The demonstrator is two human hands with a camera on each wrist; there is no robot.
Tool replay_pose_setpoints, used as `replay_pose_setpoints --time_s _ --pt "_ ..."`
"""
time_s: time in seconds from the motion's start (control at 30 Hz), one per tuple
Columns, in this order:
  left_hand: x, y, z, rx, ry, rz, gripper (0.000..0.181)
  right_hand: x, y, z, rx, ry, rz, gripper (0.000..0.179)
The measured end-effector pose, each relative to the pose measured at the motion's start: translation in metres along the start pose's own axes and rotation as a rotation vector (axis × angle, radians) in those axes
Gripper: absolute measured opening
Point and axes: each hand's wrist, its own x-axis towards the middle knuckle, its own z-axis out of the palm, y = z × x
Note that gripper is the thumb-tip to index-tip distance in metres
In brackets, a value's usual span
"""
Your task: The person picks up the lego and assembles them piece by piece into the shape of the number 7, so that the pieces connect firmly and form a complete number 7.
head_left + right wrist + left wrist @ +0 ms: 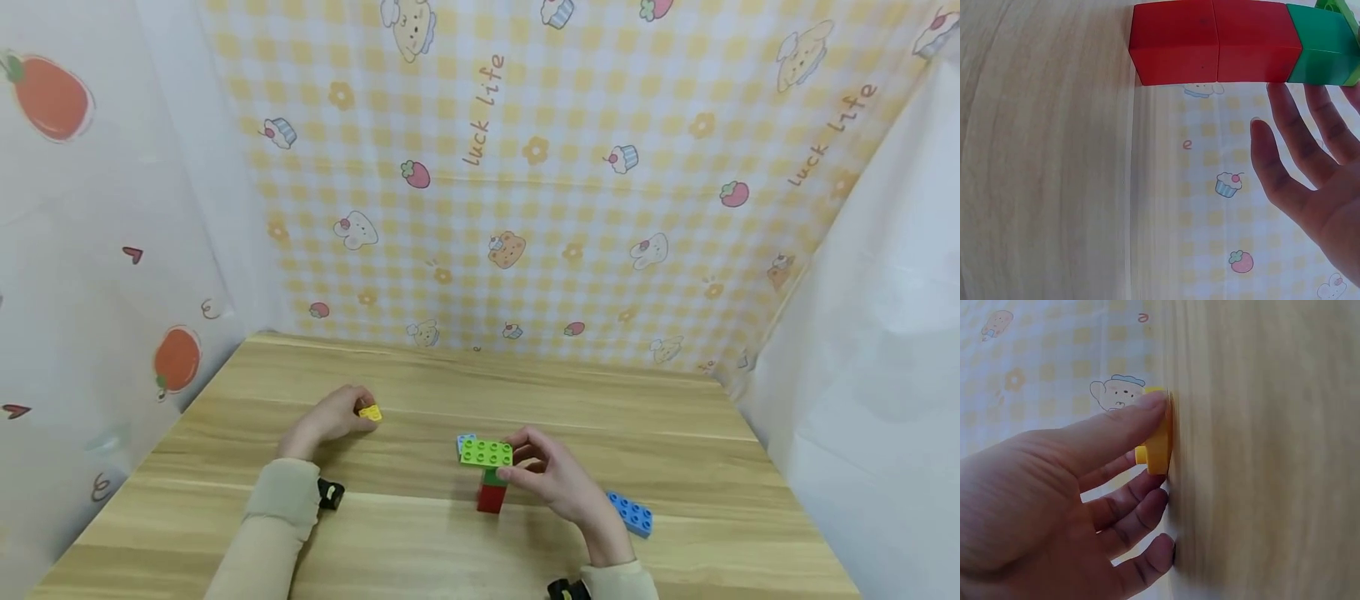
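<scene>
On the left of the table my left hand pinches a small yellow toy brick. In the left wrist view the thumb lies over the yellow brick, which is right at the tabletop. Near the middle stands a tower of two red bricks with a dark green brick above them. A light green eight-stud brick tops it, jutting out to the left. My right hand grips this brick's right end between thumb and fingers. The right wrist view shows other fingertips beside the dark green brick.
A light blue brick shows partly behind the light green one. Right of the tower a blue eight-stud brick lies on the wooden table, partly hidden by the right wrist. A checked cloth hangs at the back.
</scene>
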Motion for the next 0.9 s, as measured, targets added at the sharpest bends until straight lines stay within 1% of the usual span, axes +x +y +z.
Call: replay_pose_setpoints --time_s 0.07,0.2,0.3,0.4,0.5,0.57,0.7,0.83,0.9 --pt "0.000 0.000 0.000 -0.016 0.000 0.008 0.028 0.000 0.000 -0.001 0.004 -0.003 0.000 0.027" --pt "-0.003 0.000 0.000 -0.058 0.010 -0.021 0.028 0.000 0.001 -0.001 0.008 -0.006 0.000 0.028" --pt "-0.005 0.000 -0.001 -0.095 0.005 -0.030 0.029 0.000 0.001 0.000 0.006 -0.002 -0.001 0.028" --pt "-0.007 0.002 -0.002 -0.109 0.005 -0.014 0.033 -0.001 0.000 -0.002 0.003 -0.003 0.003 0.028" --pt "-0.009 0.005 -0.006 -0.090 0.025 0.009 0.038 0.000 0.000 -0.003 0.005 -0.010 -0.002 0.027" --pt "-0.010 0.010 -0.009 -0.080 0.042 0.021 0.040 -0.001 0.001 -0.004 0.005 -0.010 -0.005 0.027" --pt "-0.013 0.021 -0.015 -0.070 0.052 0.056 0.041 -0.001 0.002 -0.005 0.009 -0.008 -0.023 0.027" --pt "-0.019 0.035 -0.019 -0.091 0.056 0.090 0.044 -0.001 0.002 -0.005 0.018 -0.017 -0.042 0.026" --pt "-0.022 0.042 -0.020 -0.101 0.058 0.118 0.046 -0.001 0.003 -0.005 0.017 -0.019 -0.048 0.026"
